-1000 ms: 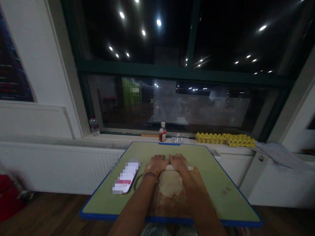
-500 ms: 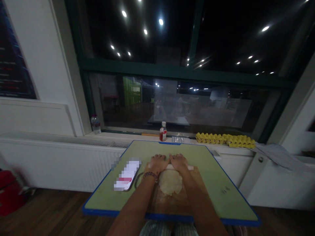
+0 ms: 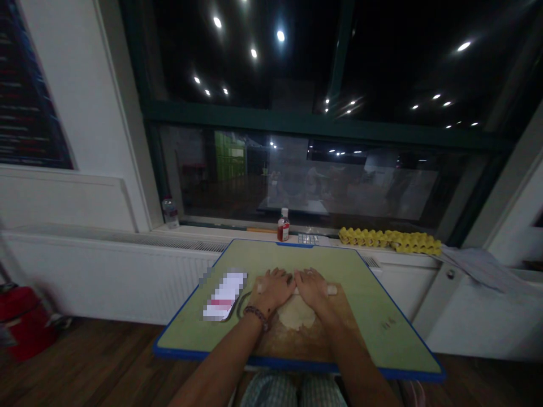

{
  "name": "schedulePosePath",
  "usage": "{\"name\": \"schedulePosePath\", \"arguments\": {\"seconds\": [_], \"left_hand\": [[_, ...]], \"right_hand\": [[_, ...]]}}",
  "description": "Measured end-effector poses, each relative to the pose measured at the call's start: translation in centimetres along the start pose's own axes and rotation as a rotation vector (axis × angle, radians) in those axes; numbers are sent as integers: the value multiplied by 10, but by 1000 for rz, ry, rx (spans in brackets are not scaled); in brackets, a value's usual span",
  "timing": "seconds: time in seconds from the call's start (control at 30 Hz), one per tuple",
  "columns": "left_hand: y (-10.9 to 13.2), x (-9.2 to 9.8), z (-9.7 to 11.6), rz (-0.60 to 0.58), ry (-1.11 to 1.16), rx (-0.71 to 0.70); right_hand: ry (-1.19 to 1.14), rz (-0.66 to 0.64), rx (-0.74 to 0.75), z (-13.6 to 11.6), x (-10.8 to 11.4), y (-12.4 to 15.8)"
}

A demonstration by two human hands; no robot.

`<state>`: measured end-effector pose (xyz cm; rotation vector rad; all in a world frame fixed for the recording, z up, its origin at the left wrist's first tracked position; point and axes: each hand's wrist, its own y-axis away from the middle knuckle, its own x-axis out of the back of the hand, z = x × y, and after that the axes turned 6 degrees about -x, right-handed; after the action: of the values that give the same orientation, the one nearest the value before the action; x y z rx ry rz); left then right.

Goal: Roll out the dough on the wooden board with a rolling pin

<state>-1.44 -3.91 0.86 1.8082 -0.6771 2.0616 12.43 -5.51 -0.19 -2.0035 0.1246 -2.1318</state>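
Counted at the worktop: left hand (image 3: 271, 291), right hand (image 3: 314, 288), so 2 hands, 1 dough round (image 3: 297, 312), 1 rolling pin (image 3: 332, 290).
Plus 1 worktop (image 3: 382, 316), 1 wooden board (image 3: 271, 345), 1 sauce bottle (image 3: 283, 225), 1 water bottle (image 3: 170, 213), 1 egg tray (image 3: 390, 241), 1 red bucket (image 3: 25, 322).

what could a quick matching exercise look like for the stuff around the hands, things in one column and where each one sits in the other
Things:
1. rolling pin
2. flattened dough
3. bracelet
4. yellow egg tray

Places:
A. on the window ledge
B. around the left wrist
C. under the left hand and right hand
D. on the wooden board

Pairs: 1-C, 2-D, 3-B, 4-A
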Motion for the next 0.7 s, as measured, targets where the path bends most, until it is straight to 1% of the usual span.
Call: {"name": "schedulePosePath", "arguments": {"seconds": [0.1,0.2,0.3,0.4,0.53,0.7], "left_hand": [[14,0,5,11,31,-17],[28,-4,10,49,43,-43],[42,-7,14,83,62,-73],[51,-6,17,77,90,-85],[49,-2,16,53,120,-98],[33,-3,15,42,107,-68]], "right_hand": [[-15,24,-5,-2,-1,12],[-37,-14,-35,-3,3,26],[-79,1,13,-3,5,42],[-131,49,47,-1,3,54],[-142,68,4,-2,-1,56],[-118,34,-41,-3,-1,39]]}}
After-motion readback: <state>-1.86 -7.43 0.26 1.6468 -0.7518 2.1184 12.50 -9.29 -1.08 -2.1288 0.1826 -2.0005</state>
